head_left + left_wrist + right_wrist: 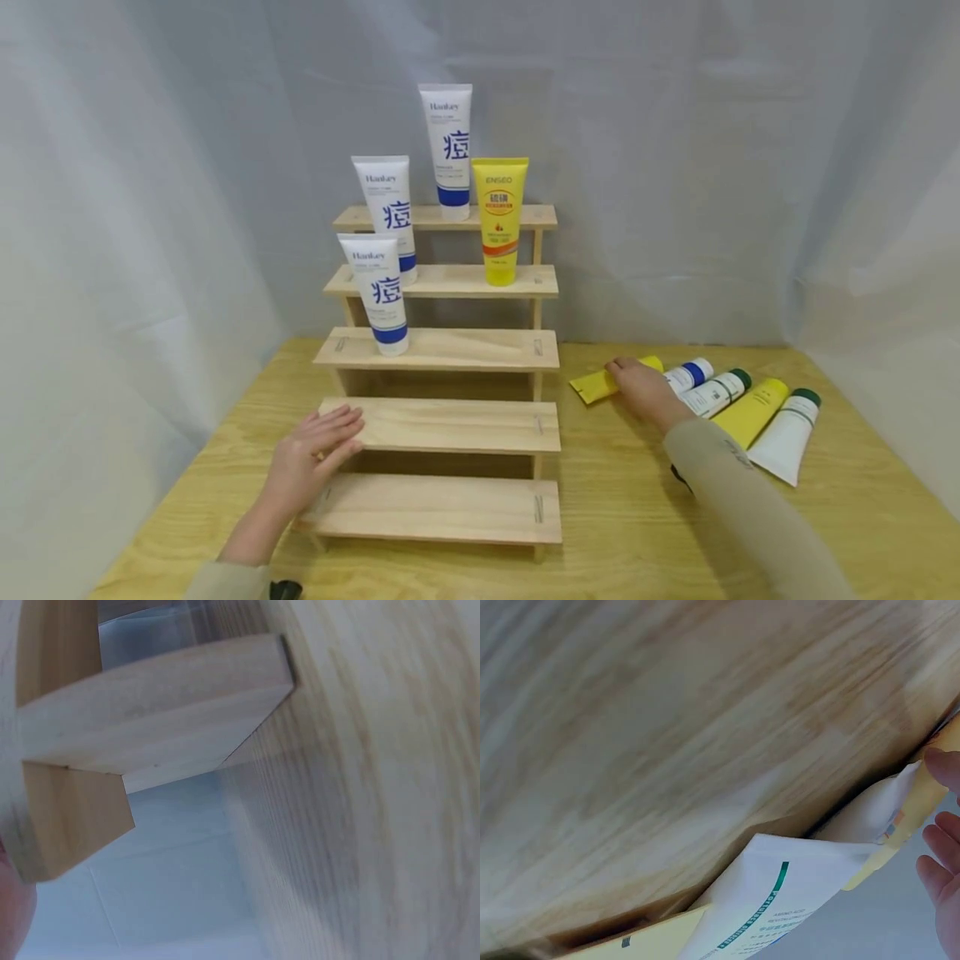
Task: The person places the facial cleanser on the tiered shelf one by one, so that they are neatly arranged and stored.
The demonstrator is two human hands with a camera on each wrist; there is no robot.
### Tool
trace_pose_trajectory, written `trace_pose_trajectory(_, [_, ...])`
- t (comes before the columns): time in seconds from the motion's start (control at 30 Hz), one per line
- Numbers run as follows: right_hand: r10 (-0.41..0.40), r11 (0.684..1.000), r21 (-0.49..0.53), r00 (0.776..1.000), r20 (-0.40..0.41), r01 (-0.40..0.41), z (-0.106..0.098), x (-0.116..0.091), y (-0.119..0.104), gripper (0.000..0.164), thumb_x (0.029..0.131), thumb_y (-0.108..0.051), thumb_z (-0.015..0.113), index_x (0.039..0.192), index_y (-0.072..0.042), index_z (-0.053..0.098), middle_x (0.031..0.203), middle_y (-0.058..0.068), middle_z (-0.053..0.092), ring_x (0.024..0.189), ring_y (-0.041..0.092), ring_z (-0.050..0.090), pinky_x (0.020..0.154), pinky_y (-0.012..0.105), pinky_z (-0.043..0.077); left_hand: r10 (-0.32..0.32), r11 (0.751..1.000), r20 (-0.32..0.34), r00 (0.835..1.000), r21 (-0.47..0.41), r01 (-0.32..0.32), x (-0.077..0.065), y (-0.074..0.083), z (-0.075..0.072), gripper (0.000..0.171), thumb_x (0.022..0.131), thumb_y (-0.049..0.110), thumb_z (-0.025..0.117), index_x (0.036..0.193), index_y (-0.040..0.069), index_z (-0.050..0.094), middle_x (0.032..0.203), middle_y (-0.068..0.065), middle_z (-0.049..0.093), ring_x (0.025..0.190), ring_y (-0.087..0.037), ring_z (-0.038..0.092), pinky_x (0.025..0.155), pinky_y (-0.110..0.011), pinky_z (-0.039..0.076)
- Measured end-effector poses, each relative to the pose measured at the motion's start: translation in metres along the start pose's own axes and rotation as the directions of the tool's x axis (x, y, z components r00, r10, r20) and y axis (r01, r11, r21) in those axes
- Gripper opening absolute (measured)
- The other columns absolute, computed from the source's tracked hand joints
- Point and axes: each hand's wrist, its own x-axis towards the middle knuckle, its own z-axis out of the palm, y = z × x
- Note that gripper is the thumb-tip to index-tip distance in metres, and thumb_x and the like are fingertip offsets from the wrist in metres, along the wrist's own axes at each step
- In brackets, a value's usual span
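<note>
My right hand (647, 390) is over a yellow squeeze tube (596, 387) lying on the table, its fingers around the tube's middle. In the right wrist view the thumb (943, 766) lies against the yellow tube, with fingertips beside it. My left hand (311, 454) rests with extended fingers at the left end of the second-lowest step of a wooden tiered stand (450, 423). Three white-and-blue tubes (386, 292) stand upright on the three upper steps, one on each. A yellow tube (500, 221) stands at the right of the second step from the top.
Right of my right hand lie a blue-capped white tube (690, 375), a green-capped white tube (716, 393), another yellow tube (752, 412) and a second green-capped tube (786, 435). Pale curtains (675, 167) enclose the wooden table (622, 517).
</note>
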Motion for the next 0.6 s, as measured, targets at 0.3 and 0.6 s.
trace_pose_trajectory(0.3, [-0.040, 0.995, -0.091, 0.999, -0.003, 0.040, 0.0099, 0.0026, 0.0043, 0.022, 0.079, 0.001, 0.061, 0.100, 0.001, 0.054, 0.101, 0.019, 0.057, 0.095, 0.034, 0.053, 0.079, 0.042, 0.048, 0.000, 1.000, 0.004, 1.000, -0.006, 0.000, -0.0007, -0.0004, 0.0016, 0.029, 0.068, 0.013, 0.072, 0.094, 0.001, 0.067, 0.104, -0.010, 0.062, 0.099, -0.026, 0.057, 0.104, -0.022, 0.022])
trace_pose_trajectory(0.6, [-0.119, 0.974, -0.193, 0.993, 0.022, 0.121, 0.0087, 0.0041, 0.0014, 0.021, 0.081, -0.003, 0.062, 0.100, 0.001, 0.055, 0.099, 0.017, 0.058, 0.094, 0.031, 0.054, 0.081, 0.041, 0.047, -0.011, 1.000, 0.012, 1.000, -0.004, 0.011, -0.0008, -0.0029, 0.0013, 0.029, 0.068, 0.013, 0.072, 0.094, 0.001, 0.067, 0.104, -0.010, 0.063, 0.100, -0.025, 0.057, 0.104, -0.023, 0.022])
